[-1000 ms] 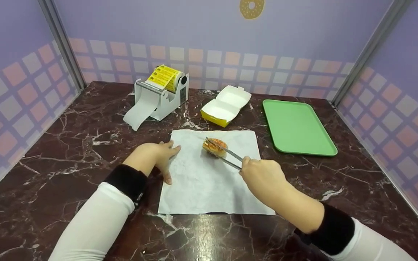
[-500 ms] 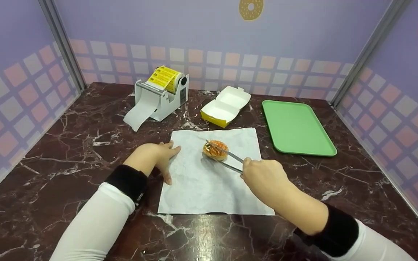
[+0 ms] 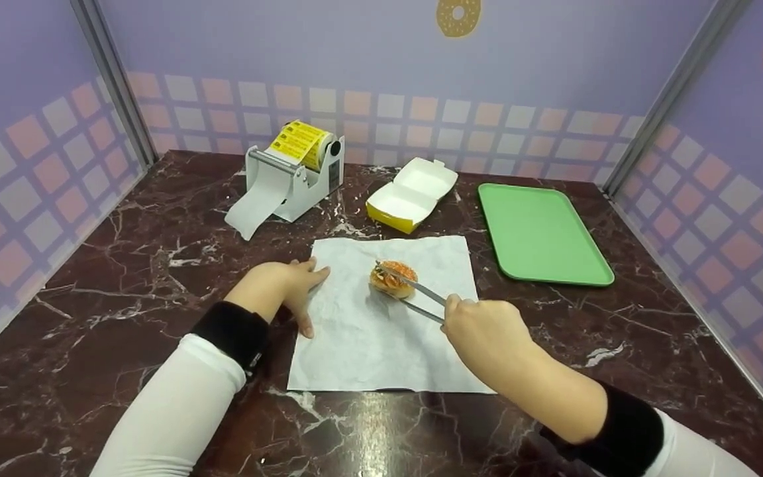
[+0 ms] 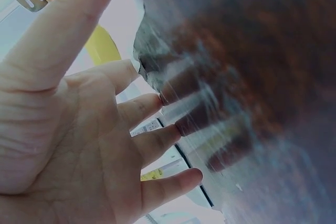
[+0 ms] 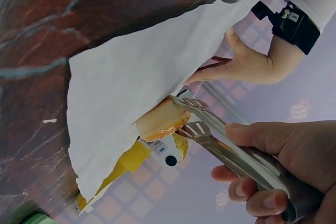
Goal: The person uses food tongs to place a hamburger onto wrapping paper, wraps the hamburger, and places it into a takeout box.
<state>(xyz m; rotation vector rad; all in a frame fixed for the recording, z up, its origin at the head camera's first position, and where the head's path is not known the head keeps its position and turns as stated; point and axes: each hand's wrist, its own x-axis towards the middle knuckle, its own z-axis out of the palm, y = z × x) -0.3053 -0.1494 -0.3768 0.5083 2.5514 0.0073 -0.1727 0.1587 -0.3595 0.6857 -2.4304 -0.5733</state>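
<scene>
The left arm [image 3: 169, 404] reached in from the lower left, the right arm [image 3: 554, 391] from the lower right. White sleeves [image 3: 699, 450] met a black band [image 3: 232, 334] on each arm, with bare skin between band and hand. The left hand [image 3: 285, 288] lay angled inward, back upward, its fingers [image 4: 156, 145] spread and nearly straight, its thumb [image 4: 58, 40] well apart from them. The right hand [image 3: 487, 331] was curled in a grip, its thumb [image 5: 254, 135] extended along one side, its fingers [image 5: 268, 201] bent round the other. The hands were well apart.
</scene>
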